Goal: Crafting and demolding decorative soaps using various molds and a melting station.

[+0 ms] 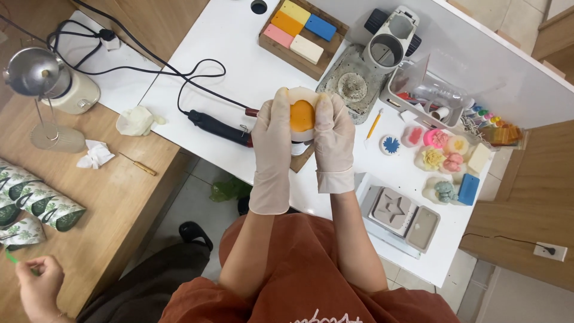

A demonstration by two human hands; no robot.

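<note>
Both my hands wear pale rubber gloves and hold one pale silicone mould (302, 96) with an orange round soap piece (302, 116) in its middle. My left hand (272, 133) grips the mould's left side, my right hand (335, 136) its right side. They hover above the white table (239, 66), over a small wooden board (302, 161) partly hidden beneath them. A black and red hand tool (218, 127) with a cable lies just left of my left hand.
A wooden tray of coloured soap bars (297, 27) sits behind. Right are a grey dish (353, 87), a clear bin (427, 90), several flower-shaped soaps (442, 157) and grey moulds (400, 216). Another person's hand (37, 287) is at the wooden table, bottom left.
</note>
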